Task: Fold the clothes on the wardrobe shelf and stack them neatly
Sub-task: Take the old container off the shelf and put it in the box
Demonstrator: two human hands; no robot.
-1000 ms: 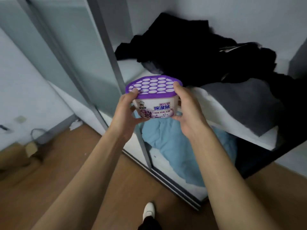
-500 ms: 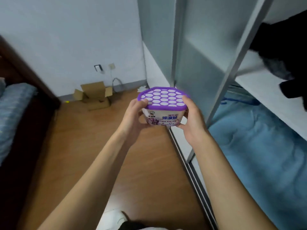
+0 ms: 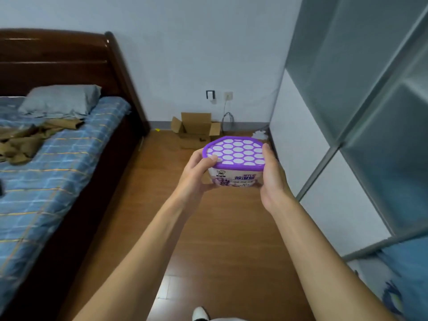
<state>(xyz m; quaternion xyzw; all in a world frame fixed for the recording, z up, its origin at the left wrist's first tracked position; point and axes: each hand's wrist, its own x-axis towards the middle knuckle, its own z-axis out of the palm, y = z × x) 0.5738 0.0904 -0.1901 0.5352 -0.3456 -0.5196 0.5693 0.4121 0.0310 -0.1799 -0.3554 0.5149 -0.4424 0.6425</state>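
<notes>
The left hand point(image 3: 196, 174) and right hand point(image 3: 272, 179) clasped the dehumidifier tub point(image 3: 234, 179) from 9 and 3 o'clock, upright above the floor point(image 3: 220, 239), purple lid point(image 3: 234, 150) up, label facing the person, long axis 9 to 3. Since the earlier frame the hold stayed, but the view swung from the wardrobe door point(image 3: 370, 112) toward the bed point(image 3: 58, 172) at 10 o'clock.

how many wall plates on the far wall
2: a black plate and a white plate right of it, both above the box. The bed may hide others.
</notes>
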